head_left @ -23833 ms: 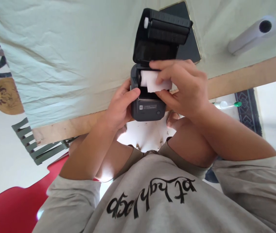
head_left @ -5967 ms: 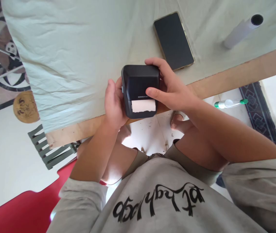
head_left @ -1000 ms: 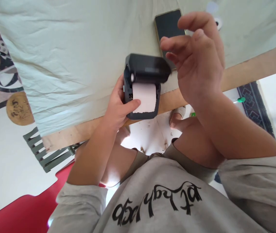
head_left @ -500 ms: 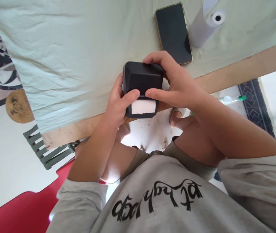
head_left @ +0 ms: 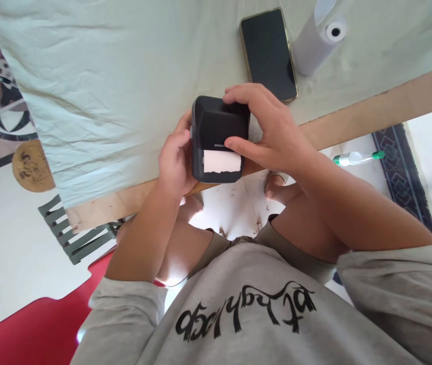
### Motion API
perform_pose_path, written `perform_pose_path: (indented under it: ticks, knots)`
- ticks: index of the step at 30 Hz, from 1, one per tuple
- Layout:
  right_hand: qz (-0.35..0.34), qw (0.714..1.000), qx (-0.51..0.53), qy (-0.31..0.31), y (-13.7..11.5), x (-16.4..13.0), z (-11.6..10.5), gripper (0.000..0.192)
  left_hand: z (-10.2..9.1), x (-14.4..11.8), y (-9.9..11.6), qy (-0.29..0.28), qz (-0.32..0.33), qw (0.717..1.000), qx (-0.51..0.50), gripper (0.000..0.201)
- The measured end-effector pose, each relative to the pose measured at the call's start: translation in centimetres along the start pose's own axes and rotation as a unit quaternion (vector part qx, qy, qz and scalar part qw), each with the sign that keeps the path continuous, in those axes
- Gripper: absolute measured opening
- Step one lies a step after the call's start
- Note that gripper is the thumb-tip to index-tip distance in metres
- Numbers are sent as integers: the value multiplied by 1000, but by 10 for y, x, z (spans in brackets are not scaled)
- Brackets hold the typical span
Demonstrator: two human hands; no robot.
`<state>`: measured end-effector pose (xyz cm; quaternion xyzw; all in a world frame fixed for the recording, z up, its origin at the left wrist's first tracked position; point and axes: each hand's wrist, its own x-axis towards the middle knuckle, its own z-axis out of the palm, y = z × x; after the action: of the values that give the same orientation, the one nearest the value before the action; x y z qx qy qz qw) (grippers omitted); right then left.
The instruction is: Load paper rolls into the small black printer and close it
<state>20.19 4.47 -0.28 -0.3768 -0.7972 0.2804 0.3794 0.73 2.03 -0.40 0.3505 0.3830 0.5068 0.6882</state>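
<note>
Between my two hands is a small black receipt printer (head_left: 221, 121), held over the table's near edge. A strip of white paper (head_left: 222, 161) with a torn edge sticks out of its slot on the side facing me. My left hand (head_left: 176, 157) grips the printer's left side, its thumb bent against that side and its other fingers partly hidden. My right hand (head_left: 265, 121) holds the right side, with the thumb on the top face by the printed lettering and the fingers over the far right corner.
A phone with a dark screen (head_left: 269, 53) lies on the pale green cloth (head_left: 124, 76) beyond my right hand. Beside it stands a roll of white paper (head_left: 315, 48). The table's bare wooden edge (head_left: 371, 104) runs in front of me. A green-capped bottle (head_left: 356, 158) is below, at right.
My left thumb has come off the printer's top face and moved to its left side. The printer has shifted slightly left; my right hand keeps its hold.
</note>
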Motion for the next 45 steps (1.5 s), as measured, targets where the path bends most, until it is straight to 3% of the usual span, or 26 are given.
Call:
perform_pose_path:
  ticks: [5, 9, 13, 17, 20, 23, 26, 29, 32, 35, 38, 42, 45]
  knots:
    - [-45, 999, 1, -10, 1, -3, -4, 49, -4, 2, -2, 36, -15, 999, 31, 34]
    - [-47, 999, 25, 4, 4, -6, -1, 62, -11, 6, -6, 15, -14, 999, 26, 44]
    - [-43, 997, 60, 13, 8, -5, 1, 75, -11, 8, -7, 6, 1, 1000, -5, 31]
    - [-53, 998, 29, 27, 2, -1, -8, 63, -5, 6, -3, -10, 6, 999, -41, 22]
    - [-36, 994, -35, 95, -11, 3, -14, 43, -3, 4, -1, -34, 12, 997, -66, 24]
    - [-34, 971, -55, 229, -22, 6, -11, 16, -3, 0, -2, -29, 11, 999, -41, 27]
    - [-19, 954, -7, 298, -27, 9, -2, 20, -3, -3, -4, -20, 8, 999, -33, 35]
    - [-32, 966, -11, 255, -28, 12, 1, 23, -3, -4, -5, -28, 4, 998, -53, 34]
    - [1, 980, -133, 146, -34, 12, -1, 11, -3, -4, -5, -30, 7, 997, -64, 34]
    - [86, 962, -258, 22, -43, 12, -4, 7, -3, -4, -4, -28, 5, 998, -62, 34]
    - [128, 948, -284, -60, -50, 14, -5, 11, -2, -4, -3, -19, -5, 999, -51, 34]
    - [155, 932, -296, -139, -56, 20, -8, 12, -3, -4, -4, -29, -6, 998, -53, 33]
    - [189, 934, -271, -137, -58, 21, -13, 22, -5, -2, -7, -39, 3, 998, -53, 32]
